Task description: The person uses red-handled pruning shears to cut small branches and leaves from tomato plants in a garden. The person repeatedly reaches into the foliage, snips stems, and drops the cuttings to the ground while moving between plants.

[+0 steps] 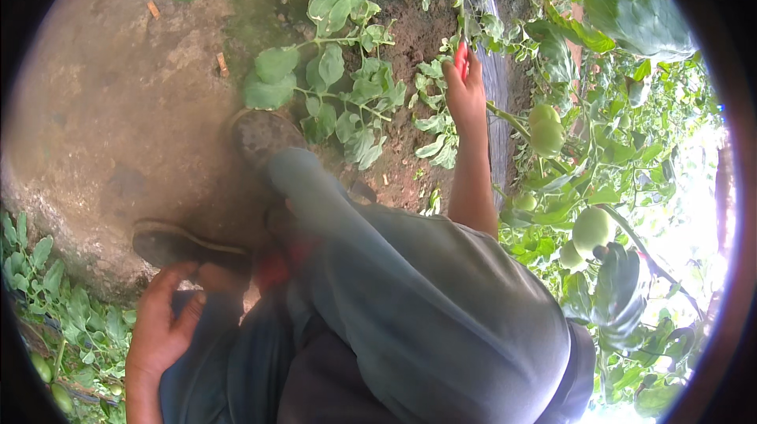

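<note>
My right hand [465,90] reaches forward and grips a red-handled cutting tool [462,58], probably pruning shears. Its tip points at a thin green stem [462,13] among tomato leaves; whether the blades touch the stem is too small to tell. Wilted tomato foliage [436,122] hangs just left of that wrist. My left hand [162,320] rests near my leg at the lower left, thumb and fingers apart, with nothing seen in it. A shoe [186,245] lies just beyond its fingertips.
Leafy tomato shoots [331,69] spread over the soil before my other shoe [266,135]. Plastic mulch film [491,63] runs along the row at right. Green tomatoes [593,230] hang among dense plants there. More tomato plants [77,311] stand at lower left, beside the bare path [118,116].
</note>
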A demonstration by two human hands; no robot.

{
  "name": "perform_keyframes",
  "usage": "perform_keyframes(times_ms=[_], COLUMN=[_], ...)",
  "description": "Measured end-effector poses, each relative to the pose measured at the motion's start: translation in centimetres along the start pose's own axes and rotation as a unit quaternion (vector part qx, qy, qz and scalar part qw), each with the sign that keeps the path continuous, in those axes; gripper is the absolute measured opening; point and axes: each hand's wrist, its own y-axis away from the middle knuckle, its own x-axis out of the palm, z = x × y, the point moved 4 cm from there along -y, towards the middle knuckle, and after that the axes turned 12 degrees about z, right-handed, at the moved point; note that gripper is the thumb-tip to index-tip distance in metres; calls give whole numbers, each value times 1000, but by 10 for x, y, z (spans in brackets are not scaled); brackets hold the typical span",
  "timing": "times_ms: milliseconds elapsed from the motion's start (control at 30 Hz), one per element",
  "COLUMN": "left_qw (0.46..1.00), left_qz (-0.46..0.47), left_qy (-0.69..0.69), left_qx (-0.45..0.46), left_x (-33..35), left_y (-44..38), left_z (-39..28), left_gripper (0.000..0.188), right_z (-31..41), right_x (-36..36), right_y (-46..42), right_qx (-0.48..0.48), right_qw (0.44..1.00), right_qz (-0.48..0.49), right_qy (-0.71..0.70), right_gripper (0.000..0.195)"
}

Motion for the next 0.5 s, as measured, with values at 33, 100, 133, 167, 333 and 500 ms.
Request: perform_keyframes(times_ms=[33, 100, 133, 167, 333, 500], left_qw=[1000, 1000, 1000, 1000, 1000, 1000], left_qz=[6, 3, 6, 3, -15, -15], left_qy=[4, -2, 1, 0, -4, -1], left_qx=[-7, 0, -5, 0, 1, 4], left_x=[0, -1, -2, -2, -3, -3], left_y=[-1, 0, 0, 0, 2, -1], left_z=[0, -1, 0, 0, 5, 4], left_gripper=[40, 39, 39, 39, 38, 38], right_z=[-2, -3, -8, -17, -68, -74], right_x=[0, -2, -3, -6, -34, -43], right_y=[-16, -56, -74, -87, -99, -94], right_qx=[36, 42, 79, 125, 309, 284], right_qw=[997, 976, 974, 970, 941, 939], right_qz=[-3, -11, -6, 5, 96, 109], right_qy=[69, 212, 211, 209, -98, -161], right_gripper=[70, 74, 74, 74, 61, 57])
